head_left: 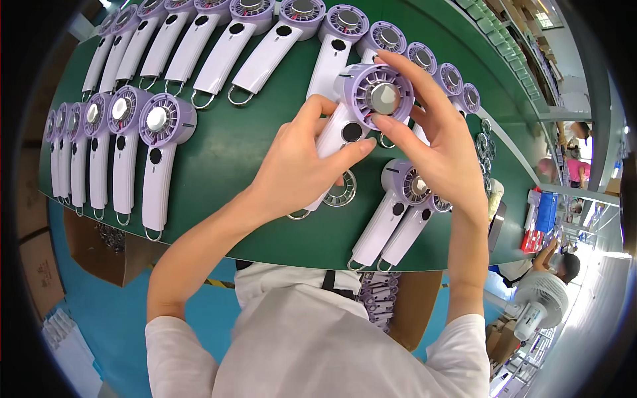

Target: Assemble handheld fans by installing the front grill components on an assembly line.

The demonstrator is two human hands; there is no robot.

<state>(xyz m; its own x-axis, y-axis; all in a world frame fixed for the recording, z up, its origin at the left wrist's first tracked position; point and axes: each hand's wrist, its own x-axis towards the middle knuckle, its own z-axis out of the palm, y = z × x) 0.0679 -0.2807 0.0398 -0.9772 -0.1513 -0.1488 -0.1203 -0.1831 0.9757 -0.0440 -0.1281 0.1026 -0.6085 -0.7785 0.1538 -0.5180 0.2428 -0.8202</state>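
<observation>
Over the green table I hold a white and purple handheld fan (383,98), its round head tilted up with a silver disc at the centre. My left hand (292,159) is closed around the fan's white handle, thumb beside the black oval button. My right hand (443,142) grips the round head, thumb at its lower rim and fingers over its far side. Just below my left hand lies a slotted silver ring (342,190), partly hidden by the handle and fingers. Two similar fans (391,215) rest side by side near my right forearm.
Rows of the same fans (159,149) lie along the left and far side of the green table (232,152). More silver rings (486,147) sit at the right. Cardboard boxes (109,255) stand below the near edge. A large floor fan (541,298) and other people are at the right.
</observation>
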